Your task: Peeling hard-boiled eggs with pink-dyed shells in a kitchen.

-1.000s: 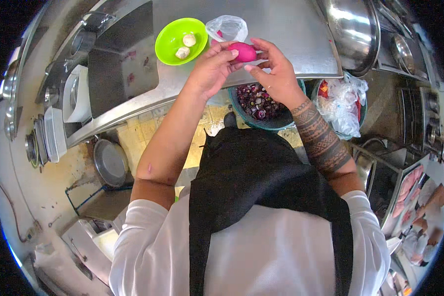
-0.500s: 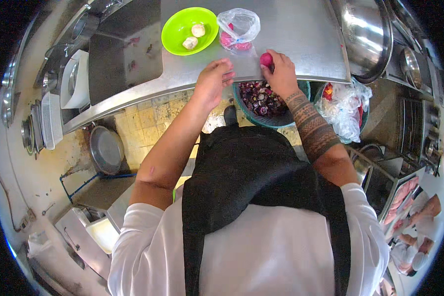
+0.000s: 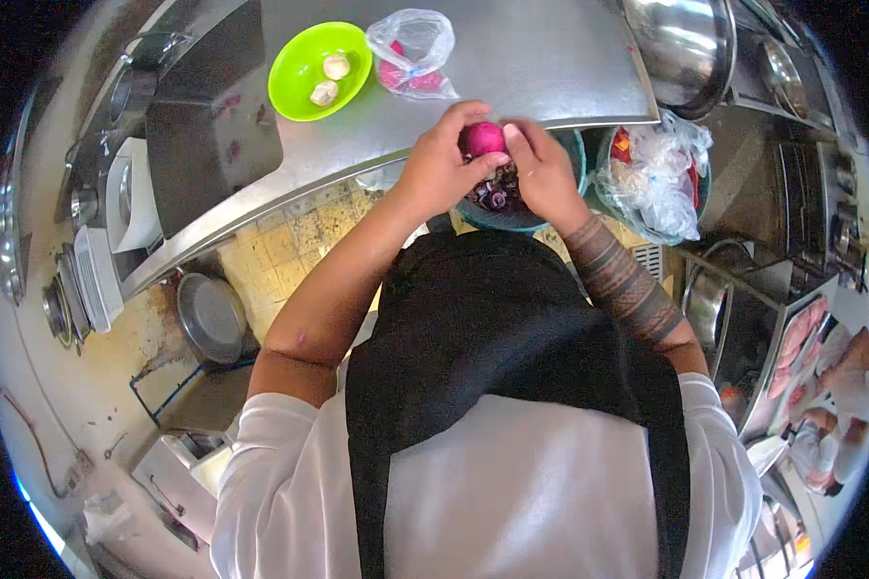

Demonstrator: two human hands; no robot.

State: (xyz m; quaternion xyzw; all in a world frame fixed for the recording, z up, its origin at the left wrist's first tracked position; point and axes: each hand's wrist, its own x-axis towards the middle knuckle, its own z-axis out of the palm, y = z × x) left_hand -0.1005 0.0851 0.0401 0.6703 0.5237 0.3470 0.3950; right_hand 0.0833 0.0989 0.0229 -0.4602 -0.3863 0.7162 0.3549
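Over the edge of the steel counter, my two hands meet around a bright pink dyed egg (image 3: 485, 139). My left hand (image 3: 439, 159) is closed about it from the left, with the thumb beneath. From the right, my right hand (image 3: 546, 172) presses its thumb and bent fingers against the egg; some of its fingertips are hidden. Below them sits a green waste bin (image 3: 577, 154) holding dark purple and pale scraps. On the counter, a lime green bowl (image 3: 294, 72) holds two whitish peeled eggs (image 3: 324, 93). Beside it stands an open clear plastic bag (image 3: 425, 43) with more pink eggs inside.
A second bin (image 3: 668, 232), filled with crumpled plastic bags, stands right of the first. A large steel pot (image 3: 681, 48) is at the counter's right end. A grey basin (image 3: 210, 317) rests low on the left. At far right another person (image 3: 821, 444) is partly visible.
My right hand has brought the pink egg off the counter toward me, over the bin. My left hand has moved right and closed on it. The view has shifted, so the counter things appear farther left.
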